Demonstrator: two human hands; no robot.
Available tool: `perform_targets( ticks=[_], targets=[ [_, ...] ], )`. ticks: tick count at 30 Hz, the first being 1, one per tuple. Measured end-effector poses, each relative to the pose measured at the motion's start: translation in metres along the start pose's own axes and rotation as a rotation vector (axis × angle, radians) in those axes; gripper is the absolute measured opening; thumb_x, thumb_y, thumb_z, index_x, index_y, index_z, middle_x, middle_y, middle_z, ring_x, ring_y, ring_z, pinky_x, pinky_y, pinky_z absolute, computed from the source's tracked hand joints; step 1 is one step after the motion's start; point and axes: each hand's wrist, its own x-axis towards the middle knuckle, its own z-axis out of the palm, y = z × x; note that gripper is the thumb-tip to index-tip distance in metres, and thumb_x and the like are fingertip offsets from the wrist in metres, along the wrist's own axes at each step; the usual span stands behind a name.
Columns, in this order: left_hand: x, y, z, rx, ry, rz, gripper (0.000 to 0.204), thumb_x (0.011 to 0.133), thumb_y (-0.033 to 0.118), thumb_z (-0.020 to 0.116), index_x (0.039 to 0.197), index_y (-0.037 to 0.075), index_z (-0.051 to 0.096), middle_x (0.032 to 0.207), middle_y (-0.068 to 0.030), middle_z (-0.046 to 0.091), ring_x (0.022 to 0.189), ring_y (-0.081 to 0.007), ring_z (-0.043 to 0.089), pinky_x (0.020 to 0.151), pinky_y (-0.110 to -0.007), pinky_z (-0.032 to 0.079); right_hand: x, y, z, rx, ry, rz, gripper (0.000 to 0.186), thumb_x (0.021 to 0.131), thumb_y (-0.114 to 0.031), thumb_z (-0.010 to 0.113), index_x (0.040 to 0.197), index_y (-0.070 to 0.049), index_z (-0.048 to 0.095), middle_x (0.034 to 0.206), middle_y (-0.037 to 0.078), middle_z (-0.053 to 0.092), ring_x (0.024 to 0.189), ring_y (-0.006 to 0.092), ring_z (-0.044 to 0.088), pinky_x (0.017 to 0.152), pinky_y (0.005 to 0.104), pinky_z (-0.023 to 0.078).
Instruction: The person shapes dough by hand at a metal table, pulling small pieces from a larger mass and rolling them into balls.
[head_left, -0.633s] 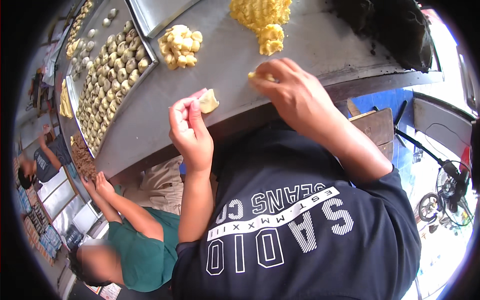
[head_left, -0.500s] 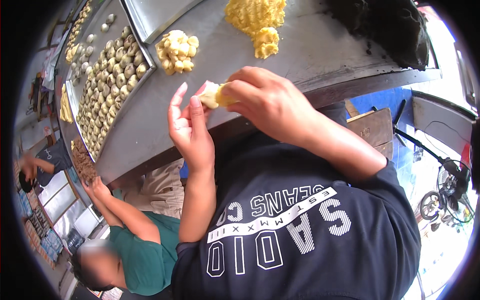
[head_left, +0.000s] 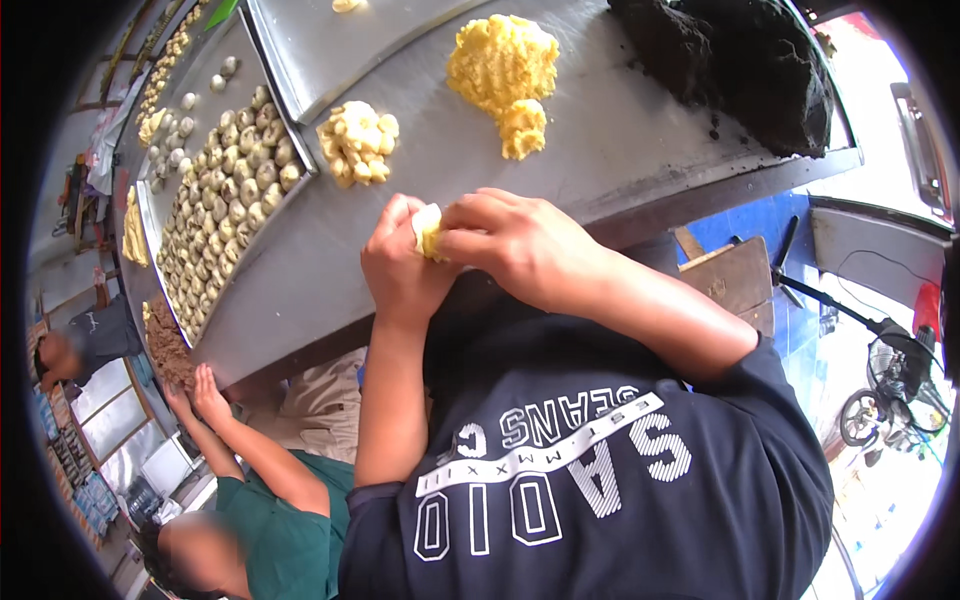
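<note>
Both my hands meet just over the near edge of the metal table, around a small piece of pale dough with yellow filling (head_left: 428,232). My left hand (head_left: 405,265) is curled around its left side. From the right, my right hand (head_left: 515,238) pinches it with bent fingers; the fingertips are partly hidden. Beyond my left hand lies a pile of pale dough pieces (head_left: 357,143). Farther right on the table is a mound of crumbly yellow filling (head_left: 503,65), with a smaller yellow lump (head_left: 522,130) at its near side.
A tray of round filled dough balls (head_left: 225,180) stands at the left; another metal tray (head_left: 325,45) lies behind. A large black mass (head_left: 745,80) sits far right. At lower left, a co-worker in a green shirt (head_left: 290,520) has both hands at a brown mound (head_left: 168,340).
My left fingers, spread half a second ago, have curled in around the dough. My hands have drawn closer together and nearer to my body. The view has shifted slightly.
</note>
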Motion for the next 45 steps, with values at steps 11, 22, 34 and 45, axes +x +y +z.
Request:
perform_targets(
  ticks=[11,22,34,45],
  targets=[
    [-0.005,0.006,-0.018,-0.265,-0.331,0.034,0.066,0.061,0.04,0.115,0.097,0.006,0.071,0.084,-0.0087,0.073,0.076,-0.0313,0.074,0.072,-0.043,0.06,0.014,-0.002,-0.01,0.054,0.005,0.156,0.044,0.08,-0.015,0.094,0.121,-0.012,0.079,0.124,0.012,0.072,0.116,0.0359,0.073,0.095,0.047,0.063],
    [-0.004,0.006,-0.024,-1.058,-0.298,-0.355,0.055,0.101,0.056,0.091,0.112,0.005,0.075,0.081,0.0043,0.068,0.075,-0.0069,0.064,0.07,-0.025,0.053,0.006,0.046,-0.048,-0.631,-0.049,0.173,0.018,0.096,-0.013,0.071,0.11,-0.01,0.082,0.117,0.01,0.075,0.113,0.034,0.074,0.09,0.0473,0.065],
    [-0.012,-0.018,-0.015,-0.997,-0.242,-0.404,0.042,0.126,0.043,0.052,0.121,0.006,0.07,0.103,-0.006,0.067,0.084,-0.0105,0.057,0.07,-0.025,0.042,-0.016,0.029,-0.037,-0.351,0.005,0.228,0.019,0.102,-0.012,0.076,0.121,-0.01,0.078,0.103,0.011,0.074,0.096,0.0351,0.076,0.083,0.0464,0.062],
    [-0.011,0.012,-0.02,-0.861,-0.292,-0.449,0.037,0.091,0.005,0.1,0.114,0.005,0.072,0.097,0.0035,0.064,0.087,-0.0027,0.054,0.073,-0.022,0.044,-0.006,0.01,-0.042,-0.052,0.103,0.257,0.009,0.103,-0.012,0.08,0.109,-0.006,0.082,0.097,0.013,0.08,0.093,0.0377,0.079,0.082,0.0486,0.063]
  ],
)
